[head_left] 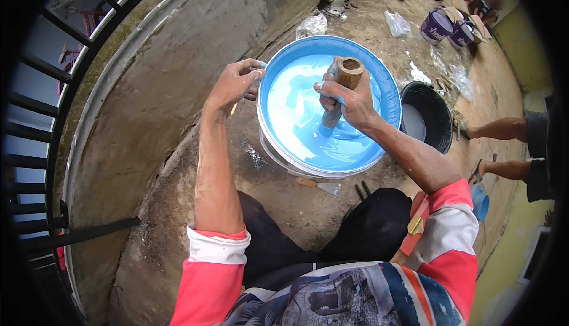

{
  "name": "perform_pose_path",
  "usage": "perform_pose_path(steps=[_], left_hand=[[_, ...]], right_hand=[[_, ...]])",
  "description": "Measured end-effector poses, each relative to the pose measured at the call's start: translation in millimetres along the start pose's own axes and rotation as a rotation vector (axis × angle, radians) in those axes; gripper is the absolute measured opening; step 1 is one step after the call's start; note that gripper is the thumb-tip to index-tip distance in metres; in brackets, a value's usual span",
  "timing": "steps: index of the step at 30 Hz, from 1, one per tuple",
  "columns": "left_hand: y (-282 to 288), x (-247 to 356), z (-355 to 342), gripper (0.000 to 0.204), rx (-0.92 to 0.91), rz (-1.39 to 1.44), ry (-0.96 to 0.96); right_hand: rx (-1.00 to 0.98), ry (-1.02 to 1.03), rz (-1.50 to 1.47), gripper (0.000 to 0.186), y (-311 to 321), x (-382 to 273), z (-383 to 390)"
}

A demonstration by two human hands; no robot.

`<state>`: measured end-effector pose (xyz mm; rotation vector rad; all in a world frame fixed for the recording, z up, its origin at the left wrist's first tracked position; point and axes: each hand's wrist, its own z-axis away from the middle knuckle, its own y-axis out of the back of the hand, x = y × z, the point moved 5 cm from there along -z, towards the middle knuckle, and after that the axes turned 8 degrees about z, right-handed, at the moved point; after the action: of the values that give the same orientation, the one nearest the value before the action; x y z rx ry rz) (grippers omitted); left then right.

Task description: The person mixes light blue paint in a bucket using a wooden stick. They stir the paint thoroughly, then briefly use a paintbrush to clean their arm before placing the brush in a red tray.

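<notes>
The right hand point(351, 102) is wrapped firmly round a thick wooden stick point(333, 116), thumb across the near side, with the stick's brown upper end showing above the fist. The stick leans slightly, and its lower end is sunk in light blue paint point(291, 92) streaked with white. The left hand point(236, 83) is beside the bucket's left edge, fingers bent and fairly narrow; I cannot tell whether it pinches anything or touches the rim. Blue paint marks both hands

The bucket point(270, 138) holding the paint stands on the ground point(172, 207) in front of the person's bent knees. Just below it lies a scraper point(325, 187) with a wooden handle, its blade pointing right. Close to the right side of the bucket is a black bucket point(440, 115) with some greyish liquid inside

Farther out, one clear plastic bag point(312, 25) lies behind the paint bucket and another plastic bag point(397, 24) to the upper right, near two purple buckets point(448, 31). At the right are another person's bare legs point(504, 129), with a small blue bucket point(480, 203) nearby. A black metal railing point(34, 104) curves along the left side
</notes>
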<state>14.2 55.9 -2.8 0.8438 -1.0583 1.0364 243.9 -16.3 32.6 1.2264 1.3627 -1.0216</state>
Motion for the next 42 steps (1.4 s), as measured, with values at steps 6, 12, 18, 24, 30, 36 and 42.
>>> perform_pose_path(steps=[6,12,18,24,30,36,42], left_hand=[[0,3,-1,0.03,0.003,0.029,-0.035],[-4,4,-2,0.03,-0.008,0.0,-0.026],[3,-3,0,0.031,0.019,-0.039,-0.027],[3,-7,-8,0.034,-0.03,-0.022,-0.016],[9,-14,-15,0.033,-0.046,0.034,-0.036],[6,-7,-9,0.033,-0.035,-0.011,-0.026],[3,-8,-6,0.036,-0.01,-0.042,-0.052]], right_hand=[[0.061,0.232,0.177,0.018,-60,7,-78],[0.112,0.339,0.414,0.017,-14,4,-90],[0.043,-0.024,0.252,0.016,51,-1,-18],[0.033,-0.021,-0.035,0.021,-6,-5,4],[0.059,0.19,0.145,0.019,-75,4,-73],[0.085,0.464,0.388,0.018,-50,5,-104],[0.061,-0.009,0.302,0.018,34,11,-48]])
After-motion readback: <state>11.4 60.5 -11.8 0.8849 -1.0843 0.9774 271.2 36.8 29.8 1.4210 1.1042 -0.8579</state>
